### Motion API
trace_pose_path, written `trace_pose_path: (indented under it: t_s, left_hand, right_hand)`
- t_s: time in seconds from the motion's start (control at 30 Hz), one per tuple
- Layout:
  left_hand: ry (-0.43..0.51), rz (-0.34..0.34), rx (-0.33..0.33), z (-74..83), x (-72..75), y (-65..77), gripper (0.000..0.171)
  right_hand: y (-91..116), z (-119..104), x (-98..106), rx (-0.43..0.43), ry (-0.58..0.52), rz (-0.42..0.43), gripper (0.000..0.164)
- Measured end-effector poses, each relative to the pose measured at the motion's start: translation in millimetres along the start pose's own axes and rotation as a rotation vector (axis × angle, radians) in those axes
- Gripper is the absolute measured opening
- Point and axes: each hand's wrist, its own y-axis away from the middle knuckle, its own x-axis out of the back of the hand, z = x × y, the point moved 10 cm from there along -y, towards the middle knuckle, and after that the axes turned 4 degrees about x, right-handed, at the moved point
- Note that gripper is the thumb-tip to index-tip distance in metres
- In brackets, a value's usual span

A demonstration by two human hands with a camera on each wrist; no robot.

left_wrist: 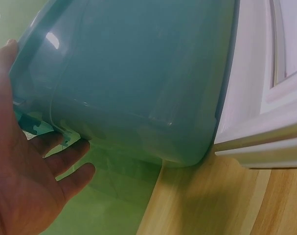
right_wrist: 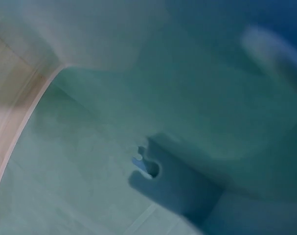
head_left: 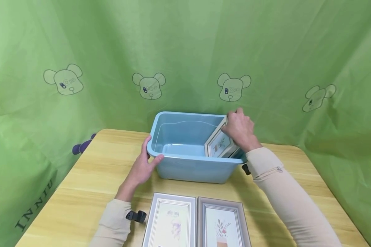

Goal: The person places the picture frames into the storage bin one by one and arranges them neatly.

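A light-blue plastic tub (head_left: 188,169) stands on the wooden table. At its left end my left hand (head_left: 143,166) holds the corner, thumb by the front rim and fingers along the outer side. The left wrist view shows these fingers (left_wrist: 76,180) spread beside the tub's end. With my right hand (head_left: 241,128) I grip the upper edge of a picture frame (head_left: 217,143), which leans tilted inside the tub's right end. It has a pale border and a plant print. Part of another frame shows beneath it. The blurred right wrist view shows the tub's notched handle (right_wrist: 175,181).
Two more picture frames lie face up side by side in front of the tub: one with a purple print (head_left: 173,223), one with a potted plant (head_left: 224,223). A green curtain (head_left: 185,51) hangs behind the table (head_left: 111,154). Something purple (head_left: 81,147) shows past the table's left edge.
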Motion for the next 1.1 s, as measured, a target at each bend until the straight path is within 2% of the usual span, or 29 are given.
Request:
trace_pose_path:
  t_s: [0.4,0.67,1.1]
  left_hand:
    - [0.008,-0.005,0.002,-0.9,-0.8,-0.9,0.086]
    - [0.007,-0.002,0.006,-0.5,0.1,-1.0,0.087]
    - [0.012,-0.001,0.005,1.3,0.5,-0.1,0.088]
  right_hand:
    - [0,-2,-4,-0.011,0.061,-0.017,0.034]
    - [-2,-8,-6,0.034,0.098,-0.011,0.054]
    - [6,-10,-2,0.036,0.075,0.005,0.053]
